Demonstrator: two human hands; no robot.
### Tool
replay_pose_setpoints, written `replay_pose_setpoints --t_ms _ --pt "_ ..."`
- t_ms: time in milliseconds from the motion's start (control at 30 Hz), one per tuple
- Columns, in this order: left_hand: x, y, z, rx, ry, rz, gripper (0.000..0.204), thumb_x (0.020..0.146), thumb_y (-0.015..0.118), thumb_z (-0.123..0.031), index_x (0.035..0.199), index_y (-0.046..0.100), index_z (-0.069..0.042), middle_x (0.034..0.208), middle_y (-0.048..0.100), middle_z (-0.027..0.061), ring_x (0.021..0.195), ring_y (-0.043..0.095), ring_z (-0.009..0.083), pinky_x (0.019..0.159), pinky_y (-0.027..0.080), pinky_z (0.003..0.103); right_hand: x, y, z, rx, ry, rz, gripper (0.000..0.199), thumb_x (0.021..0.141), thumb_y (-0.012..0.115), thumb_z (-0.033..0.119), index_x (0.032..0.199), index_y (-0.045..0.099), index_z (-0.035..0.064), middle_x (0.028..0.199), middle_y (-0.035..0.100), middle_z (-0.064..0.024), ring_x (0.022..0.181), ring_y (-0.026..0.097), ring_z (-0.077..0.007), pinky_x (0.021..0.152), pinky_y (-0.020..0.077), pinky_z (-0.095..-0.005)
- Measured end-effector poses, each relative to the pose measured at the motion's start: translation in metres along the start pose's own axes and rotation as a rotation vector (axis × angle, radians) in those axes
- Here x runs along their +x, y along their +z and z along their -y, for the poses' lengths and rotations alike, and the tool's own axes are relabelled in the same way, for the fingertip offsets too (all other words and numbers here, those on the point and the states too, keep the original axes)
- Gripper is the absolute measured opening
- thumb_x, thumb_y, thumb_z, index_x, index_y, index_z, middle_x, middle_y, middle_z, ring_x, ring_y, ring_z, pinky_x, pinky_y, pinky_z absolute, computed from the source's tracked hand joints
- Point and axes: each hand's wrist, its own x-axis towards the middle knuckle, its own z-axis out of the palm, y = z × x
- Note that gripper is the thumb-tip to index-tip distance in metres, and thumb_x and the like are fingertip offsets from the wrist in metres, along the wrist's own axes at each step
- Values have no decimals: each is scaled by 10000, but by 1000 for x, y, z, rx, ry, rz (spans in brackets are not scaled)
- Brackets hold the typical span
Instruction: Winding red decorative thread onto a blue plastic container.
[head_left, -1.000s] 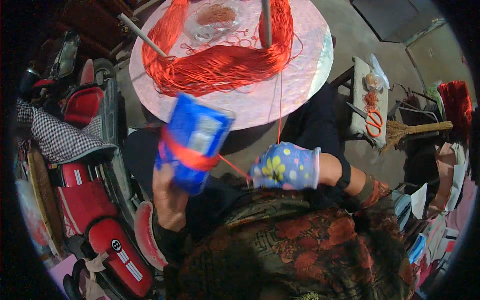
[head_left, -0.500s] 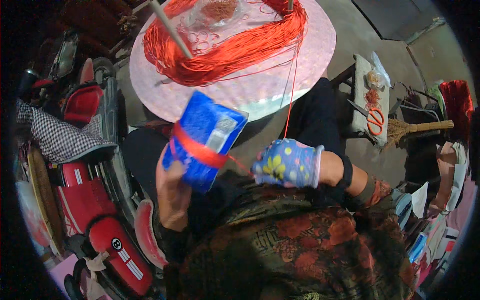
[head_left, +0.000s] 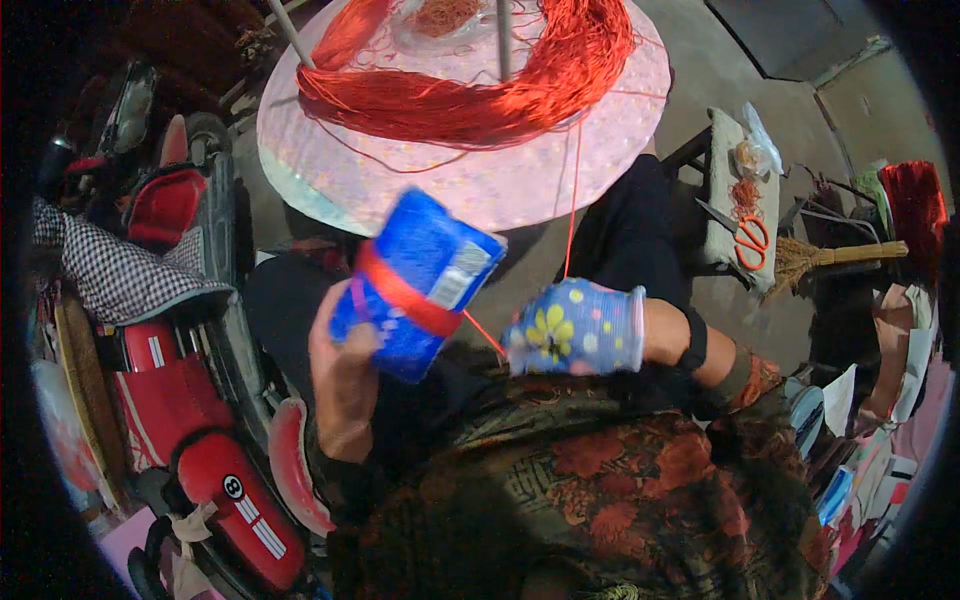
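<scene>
My left hand (head_left: 342, 380) grips a blue packet (head_left: 418, 280) with a band of red thread (head_left: 400, 297) wound around its middle. A taut strand runs from that band to my right hand (head_left: 578, 330), which wears a blue flowered glove and is closed on the strand. From the glove the strand (head_left: 571, 210) rises to a thick skein of red thread (head_left: 470, 95) lying on a round pink disc (head_left: 560, 190) with upright sticks through it. The packet is tilted, its pale end pointing right.
A red motorbike (head_left: 190, 440) with a checked cloth (head_left: 115, 275) stands at my left. At the right a small bench (head_left: 745, 200) carries orange-handled scissors (head_left: 750, 235) and thread scraps, with a straw broom (head_left: 835, 258) beside it. Cluttered goods fill the far right.
The pink disc with the skein has turned, its sticks shifting position. The blue packet has rotated in my left hand, and the red band on it looks slightly wider. My right hand stays put.
</scene>
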Motion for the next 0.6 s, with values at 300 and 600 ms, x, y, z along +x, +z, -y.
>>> replay_pose_setpoints --t_ms 300,600 --pt "-5 -5 -1 23 -219 563 535 737 759 -252 1173 567 -10 1045 614 41 956 574 137 888 468 337 16 -39 -29 321 342 -144 213 883 634 248 956 667 51 825 691 -97 765 666 -194 720 517 -316" --pt "9 1 12 399 -26 70 444 758 727 -99 1145 548 25 1018 592 56 887 590 122 799 508 281 16 -26 16 -165 95 81 157 862 594 229 805 631 88 732 634 -116 685 637 -317 598 507 -398"
